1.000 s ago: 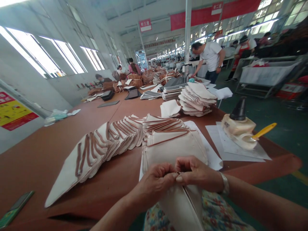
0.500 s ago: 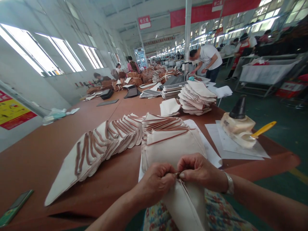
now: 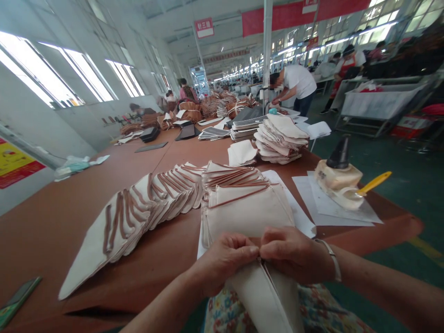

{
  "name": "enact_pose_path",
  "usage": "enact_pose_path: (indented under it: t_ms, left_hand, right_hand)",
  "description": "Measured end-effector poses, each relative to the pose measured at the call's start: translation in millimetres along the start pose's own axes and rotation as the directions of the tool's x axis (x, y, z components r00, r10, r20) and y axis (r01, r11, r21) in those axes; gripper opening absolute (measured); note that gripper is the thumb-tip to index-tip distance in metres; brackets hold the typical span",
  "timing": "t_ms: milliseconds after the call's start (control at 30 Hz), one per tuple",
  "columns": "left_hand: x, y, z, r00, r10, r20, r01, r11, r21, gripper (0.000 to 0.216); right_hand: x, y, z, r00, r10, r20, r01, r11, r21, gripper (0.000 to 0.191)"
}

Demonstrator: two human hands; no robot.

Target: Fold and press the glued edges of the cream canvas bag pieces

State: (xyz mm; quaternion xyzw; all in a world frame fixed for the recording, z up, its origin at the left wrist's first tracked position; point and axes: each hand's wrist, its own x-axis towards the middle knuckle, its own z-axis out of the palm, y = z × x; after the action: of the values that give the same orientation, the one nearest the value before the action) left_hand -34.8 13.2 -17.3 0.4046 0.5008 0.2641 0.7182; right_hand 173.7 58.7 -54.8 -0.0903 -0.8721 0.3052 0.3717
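Panel of cream, seamed material [image 3: 256, 296] is pinched at its top edge between left hand [image 3: 225, 261] and right hand [image 3: 296, 254], fingertips nearly meeting, above floral cloth [image 3: 227, 312]. Just beyond, brown-trimmed panels [image 3: 249, 215] are stacked on a brown table [image 3: 166, 263].

left fingers [image 3: 239, 240] pinched | right fingers [image 3: 274, 239] pinched, just beside left | forearms [image 3: 164, 300] angled inward

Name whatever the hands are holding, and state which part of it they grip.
The left hand and right hand together pinch a cream piece at its upper end, by the top of its lengthwise seam.
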Motion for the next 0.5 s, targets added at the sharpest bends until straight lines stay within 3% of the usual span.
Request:
enact_pose_path:
  t_ms: [167,267,333,433,500]
  left_hand:
    - [1.4,-6.5,-6.5,0.993,0.103,0.065,-0.117,0.954,0.276,0.041]
    - [-1.0,-4.4,-4.6,0.979,0.183,0.092,-0.204,0.896,0.393,0.034]
    - [-3.9,0.5,-1.4,0.968,0.217,0.126,-0.250,0.870,0.426,0.030]
    - [-8.5,9.5,3.1,0.953,0.254,0.163,-0.301,0.840,0.451,0.023]
    - [-10.3,13.5,4.8,0.950,0.270,0.157,-0.312,0.815,0.488,0.020]
  right_hand:
    - [-6.3,-4.0,0.2,0.998,-0.058,0.015,0.058,0.998,-0.033,0.012]
    - [-6.6,-13.0,-4.4,0.999,-0.042,-0.010,0.042,0.994,0.096,0.002]
    - [-4.6,-18.4,-8.1,0.989,0.147,-0.033,-0.133,0.956,0.260,0.013]
    - [1.0,-21.1,-12.8,0.864,0.494,0.097,-0.479,0.748,0.460,0.030]
    - [4.1,-18.4,-14.5,0.811,0.528,0.252,-0.578,0.658,0.482,0.037]
